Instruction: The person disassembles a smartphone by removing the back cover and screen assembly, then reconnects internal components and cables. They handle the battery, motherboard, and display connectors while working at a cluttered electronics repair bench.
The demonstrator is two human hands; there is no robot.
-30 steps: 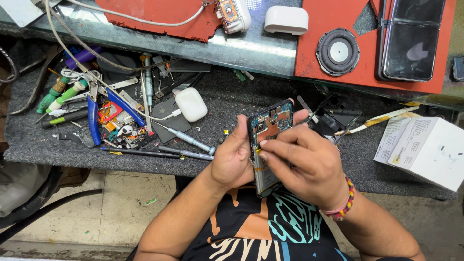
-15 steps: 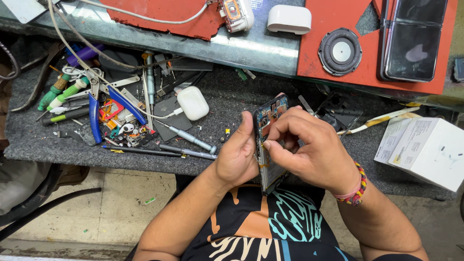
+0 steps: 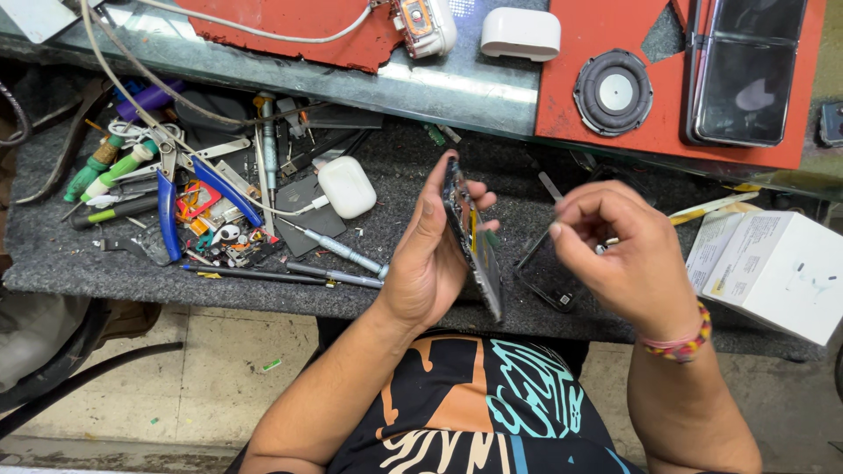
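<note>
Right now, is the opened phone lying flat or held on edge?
On edge: the left hand holds the opened phone upright, its thin side facing the camera.

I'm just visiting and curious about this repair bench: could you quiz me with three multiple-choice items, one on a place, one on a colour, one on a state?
1. Where is the white earbud case?
A. on the grey mat
B. on the floor
C. in the right hand

2. What colour are the plier handles?
A. yellow
B. blue
C. white

3. How does the left hand hold the opened phone?
A. flat
B. on edge
C. not at all

Key: 1 A, it lies left of the hand; 2 B, both handles show blue; 3 B, only its thin side shows.
</note>
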